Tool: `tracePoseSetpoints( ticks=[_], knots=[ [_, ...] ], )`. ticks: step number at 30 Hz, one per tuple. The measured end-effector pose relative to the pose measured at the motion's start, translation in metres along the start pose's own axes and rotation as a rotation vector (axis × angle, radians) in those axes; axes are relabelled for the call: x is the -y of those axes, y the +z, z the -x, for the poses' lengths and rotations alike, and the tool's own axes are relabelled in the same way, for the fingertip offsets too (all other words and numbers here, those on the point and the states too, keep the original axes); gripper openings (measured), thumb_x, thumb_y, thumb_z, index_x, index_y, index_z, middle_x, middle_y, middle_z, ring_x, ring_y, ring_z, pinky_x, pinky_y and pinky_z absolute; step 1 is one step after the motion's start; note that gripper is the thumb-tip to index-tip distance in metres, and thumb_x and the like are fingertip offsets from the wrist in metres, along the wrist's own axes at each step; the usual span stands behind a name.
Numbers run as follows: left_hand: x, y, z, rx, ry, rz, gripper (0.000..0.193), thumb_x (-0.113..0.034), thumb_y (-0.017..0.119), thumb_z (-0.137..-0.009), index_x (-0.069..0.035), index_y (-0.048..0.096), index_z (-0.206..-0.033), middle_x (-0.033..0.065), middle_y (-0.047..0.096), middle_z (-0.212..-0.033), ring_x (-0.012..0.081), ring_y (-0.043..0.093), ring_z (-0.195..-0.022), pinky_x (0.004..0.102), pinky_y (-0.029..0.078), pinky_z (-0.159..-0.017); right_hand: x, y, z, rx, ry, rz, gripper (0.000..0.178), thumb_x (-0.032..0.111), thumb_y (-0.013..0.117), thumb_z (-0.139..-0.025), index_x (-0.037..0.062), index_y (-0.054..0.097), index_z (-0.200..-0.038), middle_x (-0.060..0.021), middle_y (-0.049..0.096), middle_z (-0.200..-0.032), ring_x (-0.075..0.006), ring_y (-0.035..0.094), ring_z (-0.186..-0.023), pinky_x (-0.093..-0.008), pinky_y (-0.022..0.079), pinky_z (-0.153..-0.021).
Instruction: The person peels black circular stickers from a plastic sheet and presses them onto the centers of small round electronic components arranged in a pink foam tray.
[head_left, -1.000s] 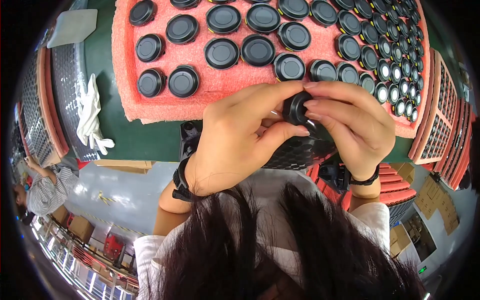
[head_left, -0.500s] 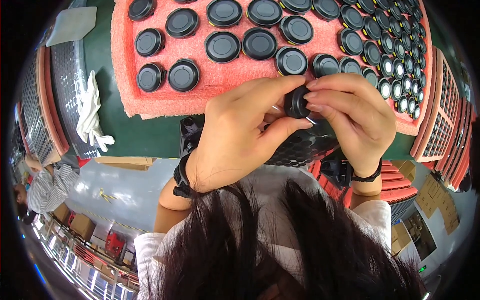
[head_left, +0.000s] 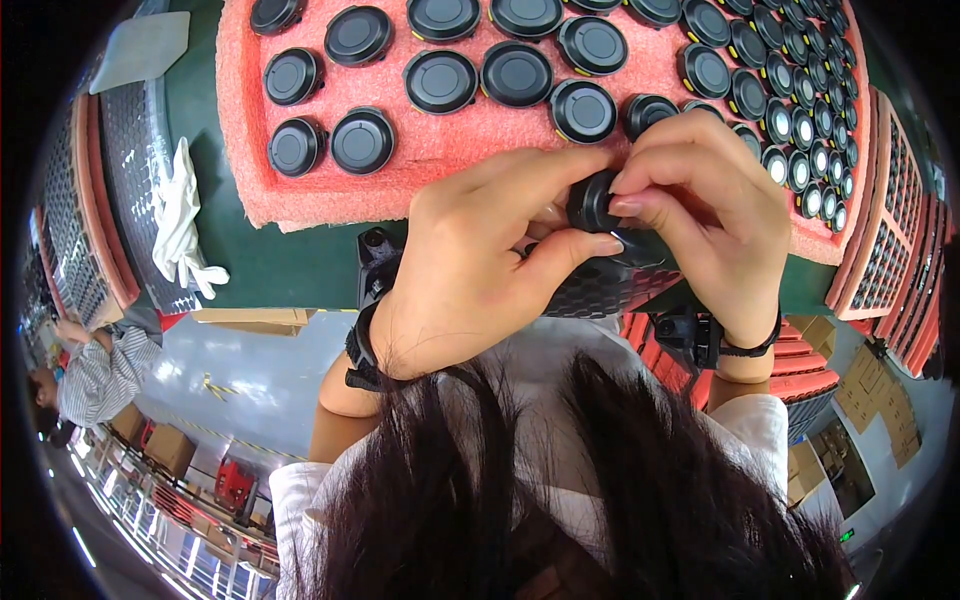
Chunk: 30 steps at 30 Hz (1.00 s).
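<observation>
A small round black part (head_left: 592, 203) is held on edge between both hands, over the near edge of the pink foam tray (head_left: 440, 170). My left hand (head_left: 480, 250) grips it from the left, thumb below and fingers curled above and behind. From the right, the thumb and bent fingers of my right hand (head_left: 715, 215) pinch its rim. Behind my fingers, the part's far side is hidden. Disc-topped black parts like it sit in the tray, such as one black round part (head_left: 584, 111) just beyond my hands.
A white glove (head_left: 180, 225) lies left of the tray on the green table (head_left: 275, 270). Beneath my hands is a dark honeycomb-patterned sheet (head_left: 605, 293). Stacked foam trays (head_left: 880, 210) stand at right. At far left, another person (head_left: 105, 375) wears a striped top.
My right fingers have bent more and shifted on the part's rim, with the knuckles raised. My left hand keeps its hold almost unmoved. The view has shifted slightly.
</observation>
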<state>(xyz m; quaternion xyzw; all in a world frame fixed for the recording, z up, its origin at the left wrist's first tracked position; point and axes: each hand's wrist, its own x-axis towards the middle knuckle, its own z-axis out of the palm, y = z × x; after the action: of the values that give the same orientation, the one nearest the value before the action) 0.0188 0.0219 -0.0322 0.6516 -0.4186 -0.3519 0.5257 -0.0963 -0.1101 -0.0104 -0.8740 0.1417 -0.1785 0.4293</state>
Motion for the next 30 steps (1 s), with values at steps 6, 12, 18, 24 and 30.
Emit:
tracePoseSetpoints(
  ticks=[6, 12, 18, 24, 30],
  knots=[
    [0.000, -0.001, 0.000, 0.009, -0.006, 0.001, 0.043, -0.004, 0.072, -0.064, -0.003, 0.058, -0.104, 0.0096, 0.056, -0.073, 0.0171, 0.058, -0.056, 0.0263, 0.049, -0.051, 0.000, -0.002, -0.002, 0.056, 0.018, -0.002, 0.012, -0.008, 0.062, -0.064, -0.0018, 0.058, -0.073, -0.0073, 0.054, -0.075, -0.0151, 0.054, -0.066, -0.0228, 0.043, -0.055],
    [0.000, -0.001, 0.001, 0.010, -0.030, 0.024, 0.042, -0.003, 0.072, -0.064, -0.002, 0.058, -0.103, 0.0105, 0.058, -0.076, 0.0178, 0.059, -0.058, 0.0260, 0.050, -0.053, -0.001, -0.002, -0.001, 0.077, 0.025, -0.026, 0.012, -0.009, 0.061, -0.064, -0.0019, 0.057, -0.073, -0.0071, 0.053, -0.075, -0.0139, 0.053, -0.065, -0.0218, 0.043, -0.054],
    [-0.005, -0.004, 0.000, 0.087, -0.064, 0.004, 0.044, 0.007, 0.067, -0.069, 0.005, 0.053, -0.111, 0.0068, 0.062, -0.084, 0.0056, 0.058, -0.067, 0.0177, 0.046, -0.058, 0.001, -0.007, -0.006, 0.137, 0.074, -0.052, 0.012, -0.008, 0.061, -0.065, -0.0018, 0.055, -0.073, -0.0063, 0.051, -0.076, -0.0135, 0.052, -0.067, -0.0221, 0.043, -0.055],
    [-0.001, -0.001, 0.000, 0.030, -0.053, 0.070, 0.041, -0.003, 0.072, -0.064, 0.000, 0.057, -0.103, 0.0120, 0.059, -0.081, 0.0186, 0.061, -0.060, 0.0262, 0.051, -0.055, -0.002, -0.012, -0.011, 0.238, -0.007, 0.007, 0.015, -0.005, 0.063, -0.064, -0.0004, 0.053, -0.074, -0.0070, 0.049, -0.076, -0.0169, 0.050, -0.069, -0.0254, 0.041, -0.059],
    [-0.008, -0.005, 0.000, 0.098, -0.047, 0.033, 0.045, 0.008, 0.066, -0.069, 0.005, 0.052, -0.112, 0.0086, 0.062, -0.086, 0.0068, 0.059, -0.070, 0.0185, 0.047, -0.062, 0.000, -0.013, -0.011, 0.238, -0.077, 0.033, 0.016, -0.003, 0.064, -0.064, 0.0005, 0.053, -0.075, -0.0078, 0.049, -0.076, -0.0202, 0.050, -0.068, -0.0273, 0.041, -0.060]
  ],
)
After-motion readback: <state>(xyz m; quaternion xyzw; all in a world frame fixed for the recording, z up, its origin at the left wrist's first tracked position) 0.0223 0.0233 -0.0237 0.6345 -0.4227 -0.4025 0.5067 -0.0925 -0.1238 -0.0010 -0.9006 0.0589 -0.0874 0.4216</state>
